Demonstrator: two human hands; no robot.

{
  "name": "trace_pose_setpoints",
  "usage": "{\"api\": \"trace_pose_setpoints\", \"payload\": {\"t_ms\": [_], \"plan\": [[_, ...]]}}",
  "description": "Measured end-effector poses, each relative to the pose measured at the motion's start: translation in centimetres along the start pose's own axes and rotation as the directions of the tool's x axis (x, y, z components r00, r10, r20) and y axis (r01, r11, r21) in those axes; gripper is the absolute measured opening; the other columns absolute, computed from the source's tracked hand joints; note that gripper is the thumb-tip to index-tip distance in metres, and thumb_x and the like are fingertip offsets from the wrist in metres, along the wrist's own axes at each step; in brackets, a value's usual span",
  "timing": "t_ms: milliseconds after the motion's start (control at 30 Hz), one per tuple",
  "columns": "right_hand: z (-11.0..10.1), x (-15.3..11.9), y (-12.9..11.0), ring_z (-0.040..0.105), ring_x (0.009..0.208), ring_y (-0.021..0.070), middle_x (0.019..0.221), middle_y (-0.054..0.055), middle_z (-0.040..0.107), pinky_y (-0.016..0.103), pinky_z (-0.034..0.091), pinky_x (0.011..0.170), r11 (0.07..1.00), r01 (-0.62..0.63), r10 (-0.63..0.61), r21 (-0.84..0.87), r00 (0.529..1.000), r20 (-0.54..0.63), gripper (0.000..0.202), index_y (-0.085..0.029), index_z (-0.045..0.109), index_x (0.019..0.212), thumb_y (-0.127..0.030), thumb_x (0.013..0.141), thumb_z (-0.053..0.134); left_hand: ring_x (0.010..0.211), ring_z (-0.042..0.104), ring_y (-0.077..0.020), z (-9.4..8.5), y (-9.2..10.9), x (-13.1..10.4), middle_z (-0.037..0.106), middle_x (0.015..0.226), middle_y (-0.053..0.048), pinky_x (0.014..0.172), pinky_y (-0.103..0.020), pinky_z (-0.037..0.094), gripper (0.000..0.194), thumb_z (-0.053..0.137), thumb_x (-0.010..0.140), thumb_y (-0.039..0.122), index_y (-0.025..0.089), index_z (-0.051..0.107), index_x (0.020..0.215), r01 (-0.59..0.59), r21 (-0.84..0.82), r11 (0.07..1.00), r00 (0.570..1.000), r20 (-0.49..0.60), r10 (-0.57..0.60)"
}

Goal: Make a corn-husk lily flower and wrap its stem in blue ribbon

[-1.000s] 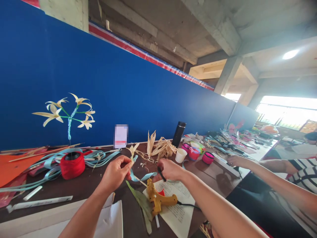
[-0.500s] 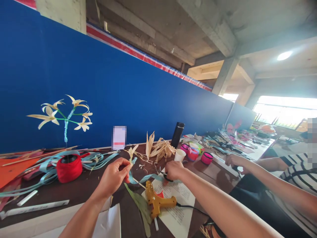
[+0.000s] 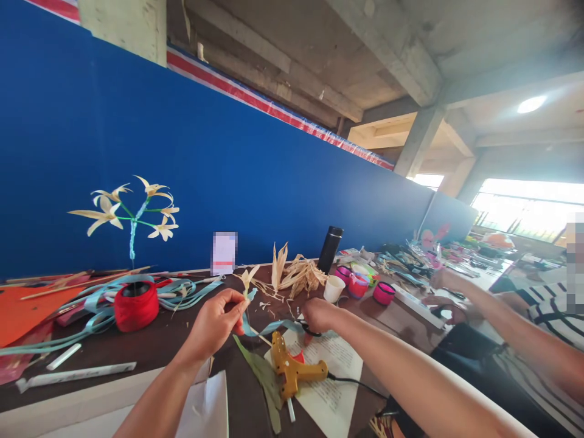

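Pinched between thumb and fingers of my left hand (image 3: 224, 316) is the stem of a small pale flower (image 3: 247, 280) partly wrapped in blue ribbon. The blue ribbon (image 3: 269, 329) runs from it toward my right hand (image 3: 318, 316), whose fingers are closed on black-handled scissors (image 3: 310, 330); their blades are mostly hidden. Below the ribbon lies a yellow glue gun (image 3: 292, 368) on a printed sheet (image 3: 335, 389), beside green leaves (image 3: 262, 377). A stand of several pale flowers (image 3: 132, 228) rises at the left before the blue wall.
A red ribbon roll (image 3: 135, 307) and coiled blue ribbons (image 3: 182, 295) lie left. Dry husks (image 3: 303, 277), a paper cup (image 3: 334, 288), a black bottle (image 3: 330, 249) and pink containers (image 3: 384, 293) stand behind my right hand. A white box (image 3: 182, 404) is in front. Another person's arms reach in at right.
The view has shifted slightly, so most things appear farther right. The other person's hand has lifted and moved away along the table. My hands keep nearly the same poses and hold the same things.
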State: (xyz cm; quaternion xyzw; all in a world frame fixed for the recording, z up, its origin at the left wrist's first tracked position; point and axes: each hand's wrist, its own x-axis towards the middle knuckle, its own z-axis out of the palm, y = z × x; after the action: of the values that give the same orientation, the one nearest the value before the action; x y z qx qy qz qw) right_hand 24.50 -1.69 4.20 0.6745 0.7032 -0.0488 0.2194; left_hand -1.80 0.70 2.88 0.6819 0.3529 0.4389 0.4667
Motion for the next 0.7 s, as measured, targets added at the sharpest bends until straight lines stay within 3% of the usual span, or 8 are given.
{"api": "trace_pose_setpoints", "payload": {"t_ms": [100, 233, 333, 533, 700], "plan": [[0.3, 0.6, -0.1, 0.067, 0.074, 0.022, 0.074, 0.008, 0.072, 0.024, 0.045, 0.065, 1.0, 0.012, -0.01, -0.024, 0.995, 0.097, 0.024, -0.016, 0.073, 0.072, -0.036, 0.059, 0.077, 0.046, 0.056, -0.0146, 0.0, 0.2, -0.1, 0.054, 0.049, 0.006, 0.052, -0.025, 0.041, 0.019, 0.058, 0.075, 0.039, 0.02, 0.057, 0.075, 0.009, -0.001, 1.0, 1.0, -0.007, -0.009], [0.1, 0.7, -0.1, 0.065, 0.087, 0.0276, 0.085, 0.012, 0.072, 0.031, 0.047, 0.073, 0.998, 0.017, -0.011, -0.058, 0.995, 0.098, 0.034, -0.016, 0.074, 0.076, -0.04, 0.053, 0.078, 0.046, 0.056, -0.0145, -0.1, 0.1, -0.1, 0.054, 0.049, 0.006, 0.053, -0.025, 0.041, 0.02, 0.057, 0.076, 0.041, 0.021, 0.057, 0.075, 0.004, -0.005, 1.0, 1.0, -0.001, -0.004], [-0.2, 0.6, 0.0, 0.065, 0.086, 0.0297, 0.081, 0.011, 0.072, 0.033, 0.046, 0.074, 0.999, 0.013, -0.007, -0.053, 0.994, 0.111, 0.04, -0.017, 0.074, 0.07, -0.045, 0.044, 0.081, 0.045, 0.055, -0.0146, 0.0, -0.2, 0.0, 0.055, 0.049, 0.006, 0.051, -0.025, 0.041, 0.022, 0.058, 0.075, 0.043, 0.021, 0.057, 0.076, 0.008, -0.021, 1.0, 1.0, 0.0, -0.008], [0.0, 0.2, 0.7, 0.064, 0.069, 0.0212, 0.071, 0.004, 0.07, 0.025, 0.044, 0.06, 0.998, -0.024, 0.018, 0.052, 0.994, 0.108, 0.043, -0.019, 0.073, 0.075, -0.045, 0.041, 0.083, 0.045, 0.056, -0.0153, 0.0, 0.1, -0.1, 0.056, 0.047, 0.005, 0.051, -0.025, 0.04, 0.023, 0.058, 0.074, 0.043, 0.02, 0.058, 0.075, 0.014, -0.019, 1.0, 1.0, -0.012, -0.014], [1.0, 0.4, 1.3, 0.06, 0.059, 0.016, 0.056, 0.001, 0.065, 0.022, 0.04, 0.055, 0.988, -0.027, 0.012, 0.153, 0.995, 0.1, 0.031, -0.017, 0.07, 0.061, -0.04, 0.045, 0.082, 0.047, 0.057, -0.016, 0.0, 0.8, -0.3, 0.055, 0.046, 0.006, 0.054, -0.026, 0.04, 0.023, 0.057, 0.075, 0.044, 0.021, 0.057, 0.074, 0.014, 0.033, 0.999, 1.0, -0.007, -0.014]]}}
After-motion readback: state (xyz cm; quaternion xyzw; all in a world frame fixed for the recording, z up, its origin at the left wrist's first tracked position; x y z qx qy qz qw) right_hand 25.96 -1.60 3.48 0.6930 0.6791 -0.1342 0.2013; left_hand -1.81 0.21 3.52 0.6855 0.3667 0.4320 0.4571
